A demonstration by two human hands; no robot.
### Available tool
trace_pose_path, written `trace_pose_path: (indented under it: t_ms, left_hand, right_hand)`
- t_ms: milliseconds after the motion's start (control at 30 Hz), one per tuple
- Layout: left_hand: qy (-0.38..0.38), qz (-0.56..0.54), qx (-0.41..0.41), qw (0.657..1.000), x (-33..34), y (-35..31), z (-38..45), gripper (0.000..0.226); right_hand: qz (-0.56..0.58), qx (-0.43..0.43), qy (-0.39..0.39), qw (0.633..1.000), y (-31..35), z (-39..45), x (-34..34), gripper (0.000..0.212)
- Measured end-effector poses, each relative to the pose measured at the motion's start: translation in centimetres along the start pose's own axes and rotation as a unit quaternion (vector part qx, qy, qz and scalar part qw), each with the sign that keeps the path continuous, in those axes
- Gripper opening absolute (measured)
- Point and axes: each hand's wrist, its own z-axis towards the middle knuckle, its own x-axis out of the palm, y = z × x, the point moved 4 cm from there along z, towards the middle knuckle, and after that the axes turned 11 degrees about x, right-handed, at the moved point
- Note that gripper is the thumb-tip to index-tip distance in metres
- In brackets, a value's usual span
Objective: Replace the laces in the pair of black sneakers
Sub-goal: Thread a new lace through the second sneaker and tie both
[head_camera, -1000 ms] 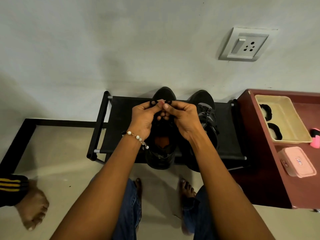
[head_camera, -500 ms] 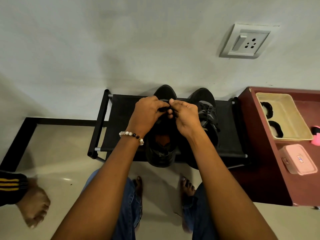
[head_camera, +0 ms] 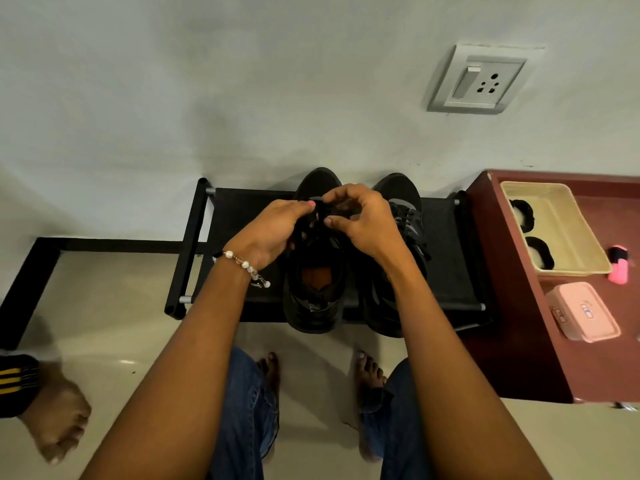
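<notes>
Between both hands, lace, over left sneaker

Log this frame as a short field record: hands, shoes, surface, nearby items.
left hand: pinches the black lace over left sneaker
right hand: pinches same lace
left sneaker: being laced
right sneaker: laced
surface: black rack
nearby: beige tray, pink box on red table
</notes>
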Motion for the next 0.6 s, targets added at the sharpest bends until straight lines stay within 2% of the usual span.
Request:
trace_pose_path:
  t_ms: [67,167,267,367,467,600]
  left_hand:
    - [-0.019,-0.041,-0.021,0.999,0.1,0.1,0.1,0.024]
    - [-0.046,-0.056,-0.034,0.997,0.1,0.2,0.0,0.019]
    - [-0.07,-0.092,-0.041,0.992,0.0,0.2,0.0,0.019]
    - [-0.095,-0.12,-0.049,0.987,-0.3,0.4,0.0,0.021]
    - [-0.094,-0.114,-0.049,0.988,-0.3,0.2,-0.2,0.017]
    - [-0.11,-0.11,-0.039,0.987,-0.7,0.3,-0.2,0.017]
  right_hand:
    - [0.002,-0.018,-0.009,1.0,-0.1,0.0,-0.2,0.027]
    - [0.055,-0.026,0.033,0.998,0.1,-0.3,-0.1,0.021]
    - [0.025,-0.046,0.064,0.997,0.6,-0.9,0.3,0.039]
    - [-0.019,-0.088,0.018,0.996,1.3,-1.1,0.7,0.045]
    - [-0.024,-0.092,-0.053,0.994,1.3,-0.8,0.6,0.026]
    - [-0.033,-0.088,-0.071,0.993,1.3,-0.7,0.3,0.016]
